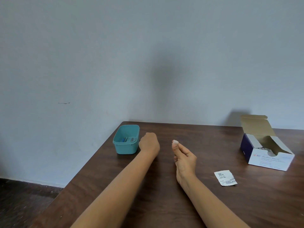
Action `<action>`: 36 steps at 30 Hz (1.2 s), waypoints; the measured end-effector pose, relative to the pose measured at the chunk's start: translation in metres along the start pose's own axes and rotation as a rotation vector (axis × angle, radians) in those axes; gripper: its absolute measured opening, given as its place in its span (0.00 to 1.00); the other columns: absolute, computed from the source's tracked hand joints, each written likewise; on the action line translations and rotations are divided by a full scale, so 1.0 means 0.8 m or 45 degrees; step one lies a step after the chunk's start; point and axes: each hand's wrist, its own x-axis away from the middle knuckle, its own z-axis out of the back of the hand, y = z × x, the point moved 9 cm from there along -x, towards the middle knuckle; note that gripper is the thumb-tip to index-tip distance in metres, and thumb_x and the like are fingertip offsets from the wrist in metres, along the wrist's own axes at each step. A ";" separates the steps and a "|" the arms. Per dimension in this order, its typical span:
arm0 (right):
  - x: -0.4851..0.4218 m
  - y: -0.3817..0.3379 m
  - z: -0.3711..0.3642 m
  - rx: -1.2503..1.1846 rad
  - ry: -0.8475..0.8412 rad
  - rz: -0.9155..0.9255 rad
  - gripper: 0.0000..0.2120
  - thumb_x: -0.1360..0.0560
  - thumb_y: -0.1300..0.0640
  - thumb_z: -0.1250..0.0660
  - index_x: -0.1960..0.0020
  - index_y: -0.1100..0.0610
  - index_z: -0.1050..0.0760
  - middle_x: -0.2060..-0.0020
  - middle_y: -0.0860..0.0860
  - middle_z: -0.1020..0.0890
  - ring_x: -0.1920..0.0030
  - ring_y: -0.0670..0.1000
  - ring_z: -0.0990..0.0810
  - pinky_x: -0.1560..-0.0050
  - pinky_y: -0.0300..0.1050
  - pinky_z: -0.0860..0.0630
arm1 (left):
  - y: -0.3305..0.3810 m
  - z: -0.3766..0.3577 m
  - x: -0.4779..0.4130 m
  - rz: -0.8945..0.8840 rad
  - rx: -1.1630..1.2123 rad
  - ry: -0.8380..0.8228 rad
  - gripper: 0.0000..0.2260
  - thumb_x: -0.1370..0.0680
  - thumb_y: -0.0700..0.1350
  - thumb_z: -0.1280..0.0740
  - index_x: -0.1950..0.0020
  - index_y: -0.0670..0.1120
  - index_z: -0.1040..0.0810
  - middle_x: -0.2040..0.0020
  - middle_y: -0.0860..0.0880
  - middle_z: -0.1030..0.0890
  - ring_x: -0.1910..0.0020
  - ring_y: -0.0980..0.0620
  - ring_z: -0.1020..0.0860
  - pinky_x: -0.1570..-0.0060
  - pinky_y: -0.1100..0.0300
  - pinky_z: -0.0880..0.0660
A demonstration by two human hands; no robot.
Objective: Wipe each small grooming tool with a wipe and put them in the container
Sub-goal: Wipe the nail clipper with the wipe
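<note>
Head view. Query: condition of the wipe (175, 142)?
Reply: Small, white and wadded; only a little shows past the fingertips of the right hand (184, 155), which pinches it between thumb and forefinger above the table (148, 195).
Query: The left hand (148, 142)?
Reply: Fingers curled under, back of the hand to the camera. Cannot tell whether it holds anything.
Query: The container (126, 148)?
Reply: Teal plastic, lidless, just left of the left hand. Slim grooming tools (129, 139) lie on its bottom, some with blue handles; the count is unclear.
Query: Elsewhere?
Reply: A torn sachet (225, 177) lies flat to the right of the right hand. Further right stands an alcohol swab box (269, 155), flap up.
</note>
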 end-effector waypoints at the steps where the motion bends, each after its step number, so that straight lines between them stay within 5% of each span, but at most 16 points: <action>1: 0.000 -0.001 -0.001 -0.003 -0.001 0.001 0.15 0.28 0.58 0.27 0.42 0.59 0.20 0.52 0.45 0.16 0.51 0.42 0.20 0.58 0.35 0.28 | 0.001 0.002 0.001 -0.001 -0.006 0.012 0.13 0.21 0.38 0.38 0.37 0.39 0.27 0.39 0.41 0.23 0.41 0.44 0.23 0.48 0.56 0.26; 11: 0.009 -0.012 -0.003 -0.002 -0.005 0.107 0.06 0.29 0.64 0.28 0.56 0.59 0.25 0.66 0.49 0.22 0.71 0.39 0.25 0.67 0.31 0.28 | 0.021 -0.009 0.017 -0.164 0.076 -0.079 0.13 0.22 0.48 0.34 0.44 0.41 0.25 0.46 0.44 0.21 0.48 0.46 0.21 0.57 0.58 0.28; 19: 0.035 -0.034 -0.002 0.041 -0.052 0.201 0.07 0.26 0.65 0.30 0.57 0.57 0.28 0.69 0.51 0.23 0.73 0.40 0.26 0.69 0.30 0.30 | 0.018 -0.023 0.053 -0.140 0.212 -0.264 0.11 0.20 0.47 0.40 0.47 0.41 0.23 0.50 0.43 0.20 0.55 0.48 0.21 0.54 0.56 0.25; 21: 0.037 -0.037 0.005 0.045 -0.056 0.188 0.07 0.25 0.65 0.31 0.56 0.56 0.27 0.69 0.50 0.25 0.71 0.44 0.29 0.71 0.31 0.31 | 0.012 -0.025 0.058 -0.072 0.494 -0.283 0.11 0.20 0.46 0.40 0.50 0.40 0.22 0.52 0.42 0.18 0.60 0.50 0.21 0.54 0.57 0.22; 24: 0.048 -0.055 0.023 0.165 -0.080 0.200 0.05 0.25 0.63 0.31 0.55 0.55 0.27 0.66 0.50 0.24 0.68 0.45 0.30 0.69 0.32 0.31 | 0.013 -0.027 0.094 0.124 1.299 -0.378 0.08 0.20 0.42 0.38 0.50 0.39 0.21 0.57 0.44 0.18 0.64 0.55 0.21 0.66 0.68 0.22; 27: 0.057 -0.080 0.038 0.322 -0.142 0.245 0.05 0.25 0.61 0.30 0.55 0.54 0.26 0.63 0.50 0.21 0.68 0.44 0.28 0.66 0.33 0.29 | 0.028 -0.034 0.131 0.217 1.840 -0.470 0.07 0.20 0.40 0.36 0.47 0.37 0.22 0.57 0.45 0.18 0.61 0.55 0.20 0.61 0.67 0.20; 36: 0.085 -0.120 0.091 0.522 -0.184 0.354 0.02 0.26 0.62 0.31 0.54 0.59 0.20 0.65 0.48 0.20 0.67 0.40 0.25 0.65 0.31 0.28 | 0.075 -0.045 0.202 0.183 2.426 -0.668 0.05 0.26 0.37 0.30 0.50 0.40 0.18 0.58 0.47 0.17 0.62 0.55 0.17 0.63 0.66 0.21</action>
